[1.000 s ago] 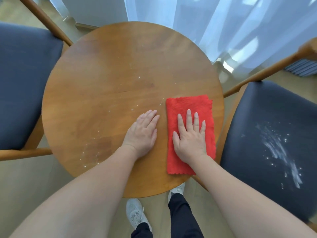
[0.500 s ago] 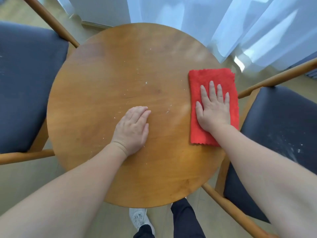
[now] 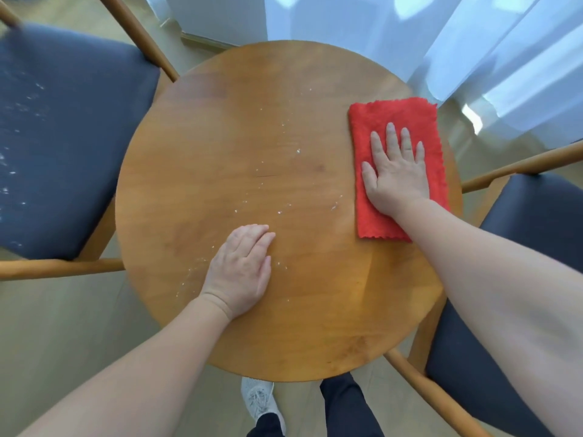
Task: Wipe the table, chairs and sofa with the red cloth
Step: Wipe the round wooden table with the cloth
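A round wooden table (image 3: pixel 220 127) fills the middle of the view, with white crumbs scattered across its centre and lower left. The folded red cloth (image 3: pixel 391 118) lies flat at the table's right edge. My right hand (image 3: pixel 394 171) presses on it with straight, spread fingers. My left hand (image 3: pixel 241 269) rests flat on the bare wood near the front, fingers together. A dark-cushioned chair (image 3: pixel 69 137) with white specks stands to the left. A second dark-cushioned chair (image 3: pixel 533 231) stands to the right, partly behind my right arm.
White curtains (image 3: pixel 410 36) hang behind the table at the top right. Wooden chair arms (image 3: pixel 60 268) reach in beside the table on both sides. My feet in pale shoes (image 3: pixel 262 402) stand on the light floor under the table's front edge.
My right hand slid the red cloth from the table's front right toward its far right edge. The left hand stayed flat near the front. The view shifted right, so the left chair shows more.
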`<state>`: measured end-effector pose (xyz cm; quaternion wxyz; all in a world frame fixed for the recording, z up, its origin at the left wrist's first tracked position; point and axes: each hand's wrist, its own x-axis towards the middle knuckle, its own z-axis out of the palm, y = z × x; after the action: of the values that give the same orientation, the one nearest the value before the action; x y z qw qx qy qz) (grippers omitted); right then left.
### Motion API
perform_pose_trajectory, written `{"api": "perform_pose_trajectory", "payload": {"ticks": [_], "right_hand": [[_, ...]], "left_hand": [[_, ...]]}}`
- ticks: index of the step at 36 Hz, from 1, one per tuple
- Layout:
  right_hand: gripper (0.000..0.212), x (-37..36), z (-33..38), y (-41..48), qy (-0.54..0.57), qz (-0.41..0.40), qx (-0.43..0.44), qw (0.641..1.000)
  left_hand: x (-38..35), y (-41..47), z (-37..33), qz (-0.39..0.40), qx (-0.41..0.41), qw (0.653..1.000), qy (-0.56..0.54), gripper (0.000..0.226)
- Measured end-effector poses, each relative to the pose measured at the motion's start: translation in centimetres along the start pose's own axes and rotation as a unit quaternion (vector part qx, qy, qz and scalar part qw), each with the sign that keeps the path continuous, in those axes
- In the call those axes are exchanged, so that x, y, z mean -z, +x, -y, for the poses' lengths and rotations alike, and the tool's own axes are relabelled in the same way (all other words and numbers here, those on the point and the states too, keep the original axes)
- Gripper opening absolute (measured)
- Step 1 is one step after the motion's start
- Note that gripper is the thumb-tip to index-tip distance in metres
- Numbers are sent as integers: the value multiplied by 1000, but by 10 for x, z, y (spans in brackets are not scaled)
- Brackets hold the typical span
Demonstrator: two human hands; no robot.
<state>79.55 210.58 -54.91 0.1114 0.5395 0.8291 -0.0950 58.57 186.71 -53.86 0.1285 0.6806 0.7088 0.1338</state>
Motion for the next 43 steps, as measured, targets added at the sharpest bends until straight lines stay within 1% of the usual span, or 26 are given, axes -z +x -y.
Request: {"api": "perform_pose_trajectory", "payload": {"ticks": [3,7,14,19,22,26,31,38,43], "right_hand": [[65,-4,12,-19,-10,13,30,999],[68,-15,31,-50,-13,27,58,998],[67,-34,60,-117,-11,66,85,994],[63,-49,75,-154,11,55,88,995],[63,-56,81,-169,5,49,98,994],[63,-59,80,-174,-1,36,107,994],[64,-60,86,-179,-3,36,99,994],[61,-76,129,-219,-2,42,178,983],[61,-80,161,-234,-4,57,187,981]], "left_hand": [[3,-4,-3,-10,-2,1000,-8,40],[11,-16,0,-7,23,1000,-10,41],[24,-45,11,2,51,999,-7,40],[27,-61,12,13,69,997,-16,40],[26,-70,11,18,87,996,-31,39],[29,-88,7,0,105,993,-51,38],[29,-116,7,-17,101,993,-57,35],[34,-146,17,-37,150,987,-44,35],[38,-166,29,-32,179,983,-34,36]]}}
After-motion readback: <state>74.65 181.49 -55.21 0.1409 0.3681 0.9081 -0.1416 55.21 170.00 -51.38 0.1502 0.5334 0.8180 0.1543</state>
